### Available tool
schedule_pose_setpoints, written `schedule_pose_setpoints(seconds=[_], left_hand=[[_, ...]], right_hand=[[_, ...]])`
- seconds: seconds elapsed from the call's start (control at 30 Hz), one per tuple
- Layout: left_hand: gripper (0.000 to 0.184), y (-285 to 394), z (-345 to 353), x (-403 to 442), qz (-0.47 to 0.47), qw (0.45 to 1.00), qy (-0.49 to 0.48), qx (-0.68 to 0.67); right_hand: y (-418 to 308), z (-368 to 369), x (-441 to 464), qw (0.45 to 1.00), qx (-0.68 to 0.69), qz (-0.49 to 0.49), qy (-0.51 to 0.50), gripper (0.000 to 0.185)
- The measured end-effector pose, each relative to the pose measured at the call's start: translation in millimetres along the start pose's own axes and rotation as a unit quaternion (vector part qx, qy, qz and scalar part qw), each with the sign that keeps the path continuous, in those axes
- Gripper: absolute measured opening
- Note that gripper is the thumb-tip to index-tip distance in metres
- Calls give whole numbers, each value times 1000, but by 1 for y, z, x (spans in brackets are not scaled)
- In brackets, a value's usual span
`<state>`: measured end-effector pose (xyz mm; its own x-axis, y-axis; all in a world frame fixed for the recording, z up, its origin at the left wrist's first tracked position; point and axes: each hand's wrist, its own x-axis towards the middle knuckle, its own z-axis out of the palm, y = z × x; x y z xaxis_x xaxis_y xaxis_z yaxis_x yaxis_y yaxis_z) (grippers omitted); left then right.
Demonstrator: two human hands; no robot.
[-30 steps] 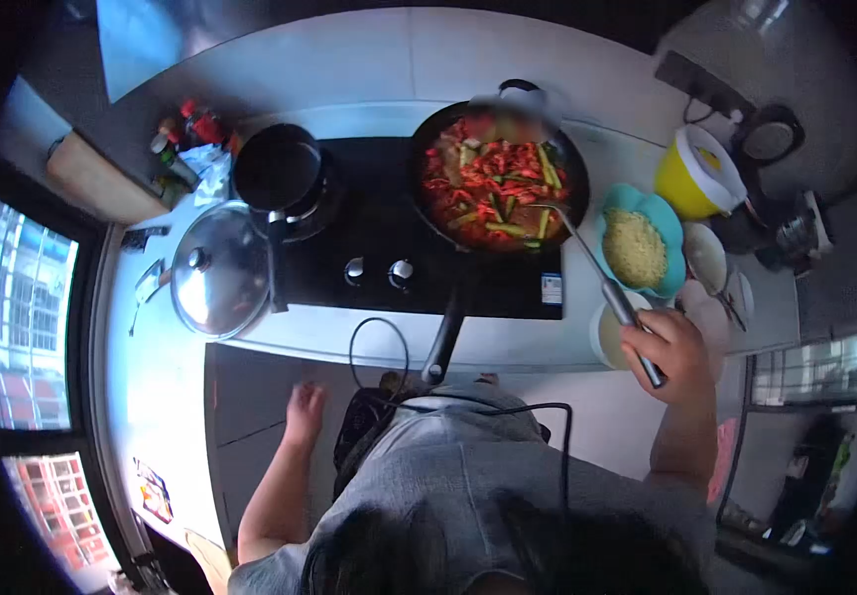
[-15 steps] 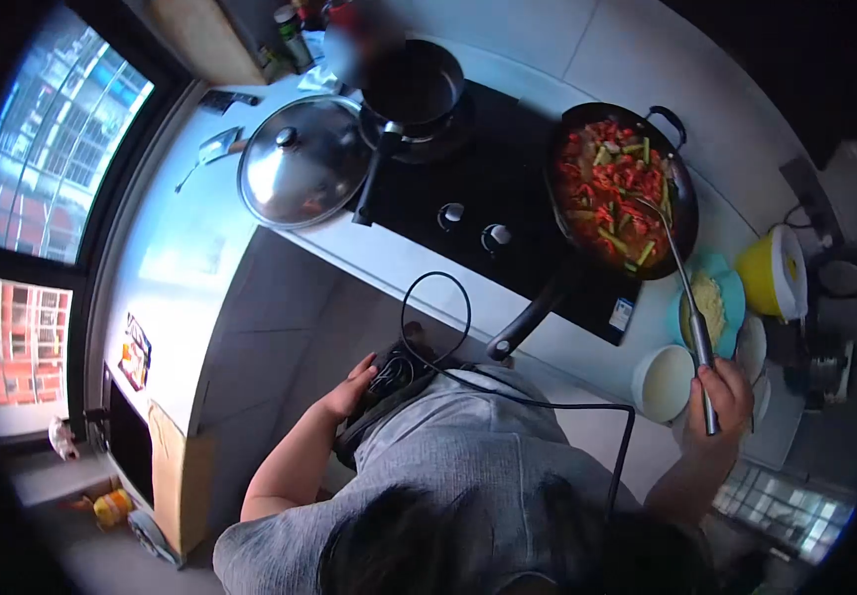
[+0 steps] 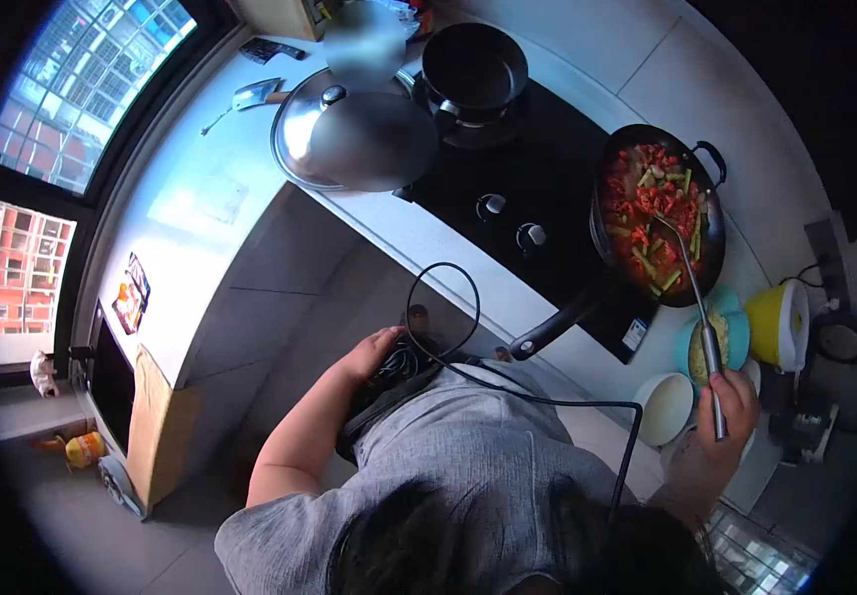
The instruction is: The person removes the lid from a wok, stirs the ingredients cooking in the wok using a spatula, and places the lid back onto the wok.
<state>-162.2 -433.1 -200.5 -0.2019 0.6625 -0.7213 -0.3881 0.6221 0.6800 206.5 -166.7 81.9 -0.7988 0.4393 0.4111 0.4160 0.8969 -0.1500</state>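
In the head view, my right hand (image 3: 729, 407) is closed round the handle of a long-handled metal cooking utensil (image 3: 711, 342). Its far end sits in the food, so its exact shape is hidden. The black wok (image 3: 716, 238) holds red pieces and green stalks (image 3: 652, 233) in reddish sauce. Its long handle (image 3: 548, 332) points towards my body. At my waist, my left hand (image 3: 371, 355) rests beside a bundle of black cable (image 3: 401, 365), fingers stretched out and holding nothing that I can see.
A second dark pan (image 3: 475, 69) stands on the black hob (image 3: 548, 188), left of the wok. Further left are a metal lid (image 3: 295, 144) and two cleavers. Right of the wok are a turquoise bowl (image 3: 736, 342), a white bowl (image 3: 667, 409) and a yellow container (image 3: 771, 327).
The view has shifted, so the hob and wok appear further right. The utensil's end has moved within the food, still in my right hand. My left hand has come closer against the cable bundle.
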Motion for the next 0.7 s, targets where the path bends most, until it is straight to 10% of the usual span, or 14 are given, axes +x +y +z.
schedule_pose_setpoints(seconds=[0.7], left_hand=[[44,9,2,-6,32,999,17,19]], right_hand=[[9,6,12,998,-20,-43,-28,31]])
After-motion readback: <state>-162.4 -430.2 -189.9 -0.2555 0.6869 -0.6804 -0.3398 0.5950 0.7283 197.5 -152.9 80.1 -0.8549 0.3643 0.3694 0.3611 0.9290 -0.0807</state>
